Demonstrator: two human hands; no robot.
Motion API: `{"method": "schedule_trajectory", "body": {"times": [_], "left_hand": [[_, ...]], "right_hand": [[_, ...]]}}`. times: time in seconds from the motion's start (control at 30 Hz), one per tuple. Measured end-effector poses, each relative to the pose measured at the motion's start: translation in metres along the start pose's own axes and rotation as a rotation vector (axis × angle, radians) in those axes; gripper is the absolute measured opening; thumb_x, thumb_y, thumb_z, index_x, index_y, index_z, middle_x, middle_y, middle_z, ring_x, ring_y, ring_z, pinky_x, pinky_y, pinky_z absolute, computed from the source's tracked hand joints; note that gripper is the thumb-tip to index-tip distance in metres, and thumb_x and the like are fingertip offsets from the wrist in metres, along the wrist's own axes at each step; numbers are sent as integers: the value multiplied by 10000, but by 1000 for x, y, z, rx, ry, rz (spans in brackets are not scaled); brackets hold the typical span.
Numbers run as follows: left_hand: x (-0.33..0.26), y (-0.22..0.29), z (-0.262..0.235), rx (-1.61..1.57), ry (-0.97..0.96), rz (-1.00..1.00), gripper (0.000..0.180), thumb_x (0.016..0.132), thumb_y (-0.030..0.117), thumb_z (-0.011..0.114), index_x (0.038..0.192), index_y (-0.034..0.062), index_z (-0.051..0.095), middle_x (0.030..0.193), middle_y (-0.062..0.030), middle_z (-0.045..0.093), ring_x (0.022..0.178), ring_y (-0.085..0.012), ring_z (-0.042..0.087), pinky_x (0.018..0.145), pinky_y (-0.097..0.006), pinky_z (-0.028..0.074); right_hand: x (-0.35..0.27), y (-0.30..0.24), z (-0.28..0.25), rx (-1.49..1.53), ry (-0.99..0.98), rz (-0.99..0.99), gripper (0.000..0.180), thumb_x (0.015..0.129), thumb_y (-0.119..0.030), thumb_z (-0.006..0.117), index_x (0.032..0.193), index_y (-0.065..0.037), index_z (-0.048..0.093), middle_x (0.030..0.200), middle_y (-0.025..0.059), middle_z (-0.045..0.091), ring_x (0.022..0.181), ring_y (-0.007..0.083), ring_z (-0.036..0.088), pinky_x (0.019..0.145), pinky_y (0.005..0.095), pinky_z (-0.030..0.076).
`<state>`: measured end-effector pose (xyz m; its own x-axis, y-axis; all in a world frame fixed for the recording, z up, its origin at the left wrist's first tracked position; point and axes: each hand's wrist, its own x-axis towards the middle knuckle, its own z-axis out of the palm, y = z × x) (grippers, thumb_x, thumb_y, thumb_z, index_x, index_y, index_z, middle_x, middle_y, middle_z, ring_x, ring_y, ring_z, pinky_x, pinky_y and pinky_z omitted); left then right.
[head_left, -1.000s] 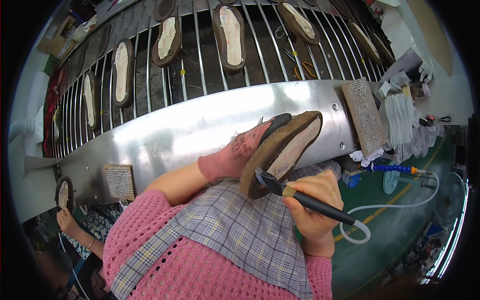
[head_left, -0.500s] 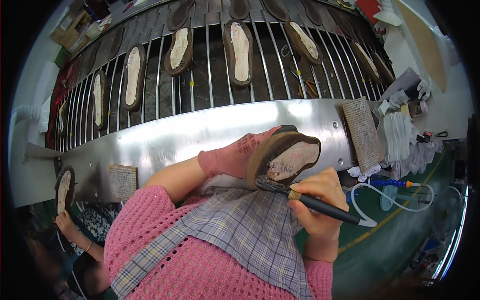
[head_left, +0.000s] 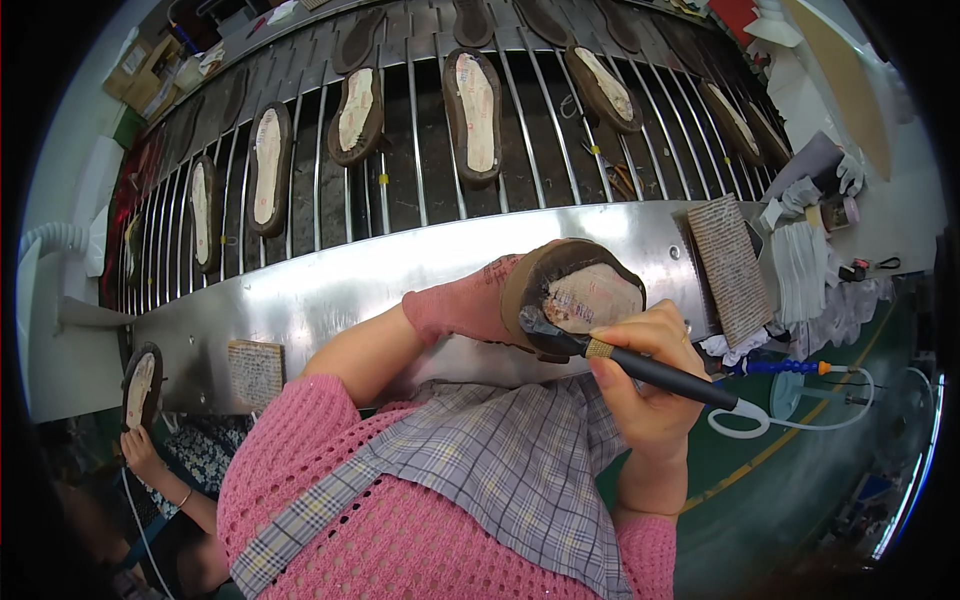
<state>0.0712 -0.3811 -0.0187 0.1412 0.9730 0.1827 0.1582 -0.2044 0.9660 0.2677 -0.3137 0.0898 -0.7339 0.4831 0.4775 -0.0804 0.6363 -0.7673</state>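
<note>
Glue brush (head_left: 560, 338) in the clamped right hand (head_left: 650, 385) sits at the lower-left edge of the shoe sole (head_left: 580, 295); gloved left hand (head_left: 465, 305) grips it, coating apparently unfinished.

**What is staying out of sight**

The left hand (head_left: 465, 310), in a pink glove, is disappearing behind the shoe sole (head_left: 572, 297), so its fingers are not showing. The brush (head_left: 640, 368) head is blurring against the sole's lower edge. Far left of the sole, a co-worker's hand (head_left: 140, 447) is being cut off by the dark rim. Soles at the conveyor rack (head_left: 420, 170) top are running past the edge.
</note>
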Motion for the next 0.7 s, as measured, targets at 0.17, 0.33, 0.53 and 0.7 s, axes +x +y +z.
{"method": "schedule_trajectory", "body": {"times": [0.17,0.33,0.53,0.7], "left_hand": [[-6,1,-1,-212,57,-76,971,585,174,902,1388,32,376,1314,-97,525,1209,-173,485,1045,-324,389],[-2,13,-3,-242,60,-180,988,580,160,906,1397,39,364,1334,-90,509,1227,-179,470,1054,-329,380],[-1,-1,-1,-410,162,-245,919,613,137,885,1383,44,393,1324,-88,523,1222,-185,484,1033,-339,410],[21,-34,18,-896,386,-77,709,863,433,628,1413,69,366,1354,-109,499,1214,-227,517,1029,-378,428]], "right_hand": [[3,6,-4,100,-14,121,175,724,-26,736,884,-21,662,823,58,649,757,168,565,667,276,445],[2,16,-19,143,-29,311,139,741,-23,697,875,-21,661,808,28,605,704,95,493,597,222,393],[-11,41,-46,10,22,407,118,786,-30,682,897,-6,648,833,40,603,722,87,519,652,229,422],[-25,43,-50,285,388,445,159,797,1,713,937,24,641,832,65,629,804,108,572,719,229,449]]}}
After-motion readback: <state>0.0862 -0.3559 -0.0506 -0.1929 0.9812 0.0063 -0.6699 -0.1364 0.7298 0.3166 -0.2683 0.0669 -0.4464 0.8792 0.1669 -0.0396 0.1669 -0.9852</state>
